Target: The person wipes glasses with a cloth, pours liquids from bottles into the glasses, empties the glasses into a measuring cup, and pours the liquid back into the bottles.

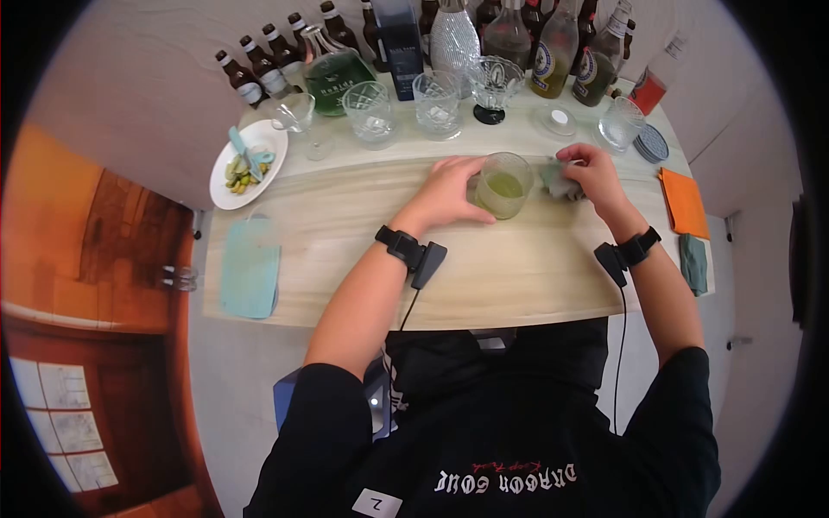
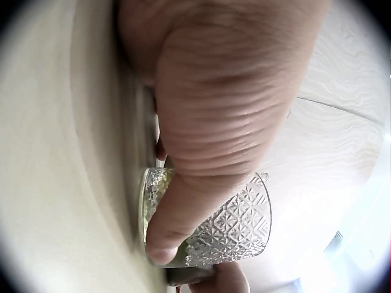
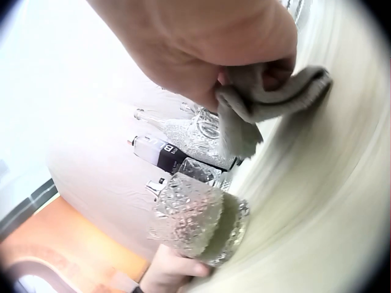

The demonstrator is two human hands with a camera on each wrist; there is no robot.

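A cut-pattern glass (image 1: 503, 186) holding a little pale green liquid stands on the table in the head view. My left hand (image 1: 444, 197) grips it from the left; in the left wrist view the thumb lies along the patterned wall of the glass (image 2: 235, 226). To the right of the glass, my right hand (image 1: 598, 176) pinches a crumpled grey-green cloth (image 1: 560, 179). The right wrist view shows the folded cloth (image 3: 241, 125) bunched under the fingers, low over the tabletop.
Along the back stand several tumblers (image 1: 371, 116), a black-stemmed glass (image 1: 490, 86) and many bottles (image 1: 339, 82). A white plate (image 1: 226, 194) with green fruit pieces and blue tongs sits left, above light-blue cloths (image 1: 249, 272). An orange cloth (image 1: 684, 203) and dark green cloth (image 1: 692, 263) lie right.
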